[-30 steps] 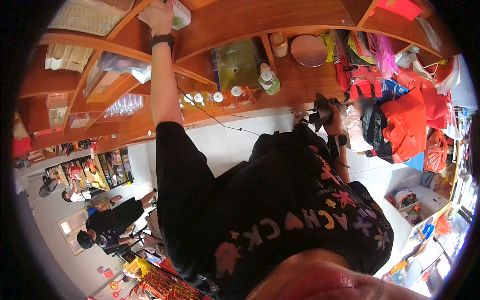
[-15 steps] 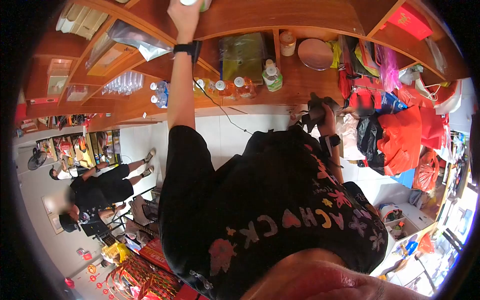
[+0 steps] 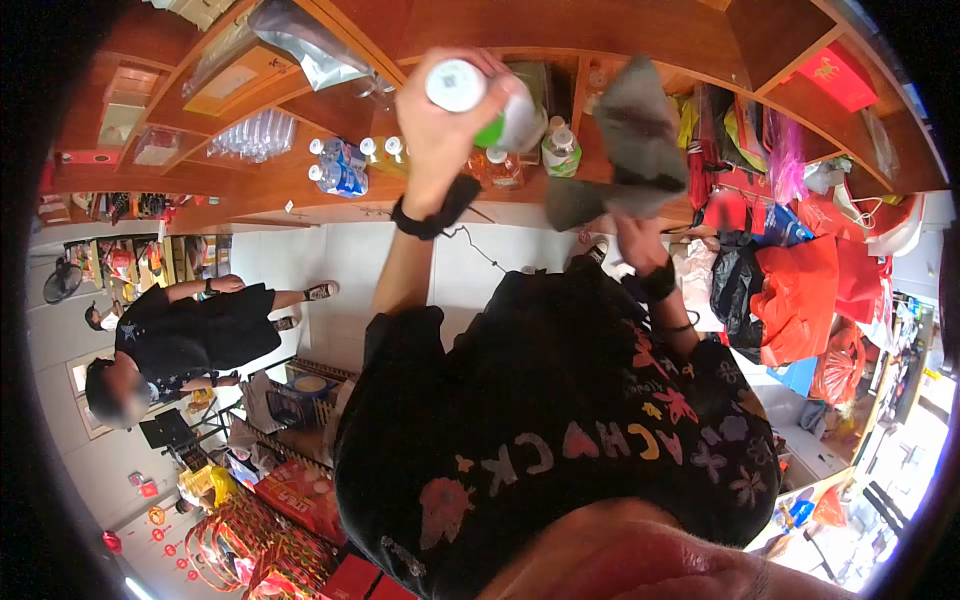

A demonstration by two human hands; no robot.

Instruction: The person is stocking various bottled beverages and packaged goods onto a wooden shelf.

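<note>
My left hand [image 3: 440,130] is wrapped round a bottle [image 3: 456,86] with a white cap and a green-and-white body, partly blurred, in front of the wooden shelf. At the right, my right hand [image 3: 641,243] grips the lower edge of a dark grey cloth [image 3: 640,135], which spreads up over the shelf edge. Between the hands, a similar bottle [image 3: 561,152] with a green label stands on the shelf. Orange drink bottles [image 3: 503,168] stand just beyond my left wrist, partly hidden.
Wooden shelving [image 3: 600,25] spans the top. Blue-labelled bottles [image 3: 340,168] stand at the left. Red bags [image 3: 800,300] and a black bag [image 3: 738,280] hang or lie at the right. Another person [image 3: 200,330] in black stands at the far left, near a cluttered table.
My left hand has come down and right from the upper shelf with the bottle. My right hand has lifted the grey cloth, now spread out. The other person has shifted position.
</note>
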